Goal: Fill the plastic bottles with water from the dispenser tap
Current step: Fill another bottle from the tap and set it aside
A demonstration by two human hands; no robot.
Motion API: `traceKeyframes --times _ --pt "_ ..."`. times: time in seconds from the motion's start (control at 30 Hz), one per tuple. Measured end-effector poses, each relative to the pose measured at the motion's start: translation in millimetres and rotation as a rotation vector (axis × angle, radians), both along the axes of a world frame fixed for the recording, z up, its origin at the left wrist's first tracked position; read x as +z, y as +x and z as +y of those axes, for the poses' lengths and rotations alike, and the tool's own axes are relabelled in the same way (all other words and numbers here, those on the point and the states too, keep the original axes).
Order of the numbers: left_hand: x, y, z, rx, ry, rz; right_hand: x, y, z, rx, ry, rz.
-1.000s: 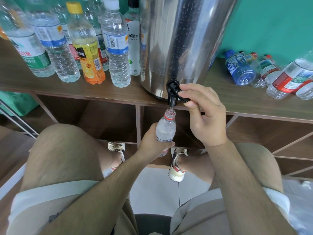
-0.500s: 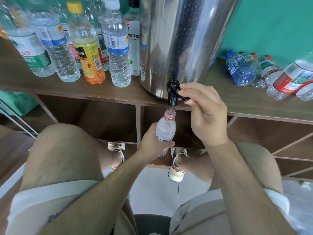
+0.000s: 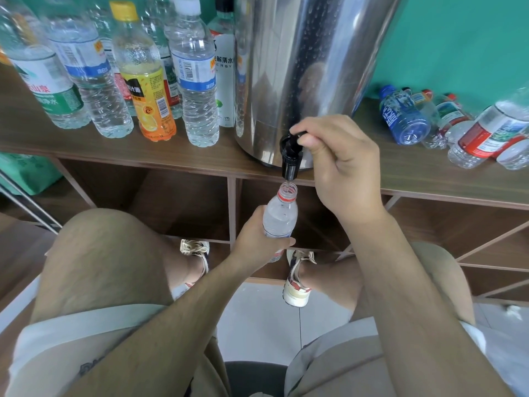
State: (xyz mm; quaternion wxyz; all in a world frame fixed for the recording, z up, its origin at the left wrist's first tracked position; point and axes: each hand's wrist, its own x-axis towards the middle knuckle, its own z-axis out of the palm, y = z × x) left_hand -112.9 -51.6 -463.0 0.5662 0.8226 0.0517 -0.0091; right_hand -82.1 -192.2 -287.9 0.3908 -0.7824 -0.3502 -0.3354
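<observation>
Clear bottle (image 3: 280,220) is gripped by left hand (image 3: 256,240), mouth held under black tap (image 3: 289,164) at 12 o'clock to catch water. Its lever (image 3: 297,135) is pinched by right hand (image 3: 345,170).

Bright even light, sharp centre, wide-angle bending and softness at edges.

Wooden shelf unit (image 3: 429,179) against teal wall (image 3: 458,38); sneakers (image 3: 297,282) on pale tile floor (image 3: 257,325); green package (image 3: 25,173) left.

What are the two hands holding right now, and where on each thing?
The left hand grips the small bottle around its middle. The right hand pinches the black tap lever at its end.
</observation>
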Motion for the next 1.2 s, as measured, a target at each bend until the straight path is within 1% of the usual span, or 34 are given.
traceKeyframes --times 0.13,0.27,0.33,0.4,0.43,0.5,0.53,0.6,0.67,0.87,0.97,1.0,1.07,1.13,1.2 --pt "1.4 0.7 0.0 -0.009 0.031 -0.01 11.3 6.7 10.0 -0.007 0.043 0.171" --pt "2.6 -0.1 0.5 0.012 0.054 -0.009 8.3 1.8 4.8 0.081 0.157 0.327" --pt "2.5 -0.6 1.2 0.019 0.051 -0.01 -0.7 -1.2 -5.5 0.064 0.206 0.36" --pt "2.2 -0.8 1.2 0.024 0.055 -0.006 -14.0 -2.0 -23.7 -0.06 0.21 0.343" --pt "2.4 -0.7 1.1 0.028 0.057 -0.003 -21.3 -1.0 -34.6 -0.158 0.181 0.332" --pt "2.6 -0.8 1.1 0.032 0.067 0.001 -35.9 4.9 -54.3 -0.383 0.05 0.355" --pt "2.8 -0.9 1.2 0.032 0.072 0.004 -41.8 9.3 -60.8 -0.477 -0.021 0.419" --pt "2.9 -1.1 1.3 0.034 0.075 0.009 -50.1 18.8 -67.0 -0.596 -0.119 0.595" --pt "2.5 -1.3 1.6 0.035 0.076 0.01 -58.1 27.5 -66.8 -0.623 -0.174 0.675" --pt "-2.5 -0.7 4.5 0.042 0.049 0.028 -64.2 36.7 -59.1 -0.589 -0.093 0.614" --pt "-2.9 -0.2 4.6 0.038 0.03 0.027 -57.7 34.2 -61.6 -0.524 0.025 0.623" --pt "-2.3 -0.3 4.7 0.036 0.03 0.025 -54.1 31.5 -63.3 -0.482 0.064 0.637" --pt "-0.4 -0.5 4.7 0.029 0.037 0.019 -48.3 24.6 -65.9 -0.346 0.072 0.702" --pt "1.2 -1.4 5.0 0.024 0.056 0.014 -47.1 16.1 -63.0 -0.154 0.02 0.825" --pt "2.4 -2.8 5.3 0.021 0.073 0.014 -48.5 9.8 -55.0 -0.017 -0.061 0.902"
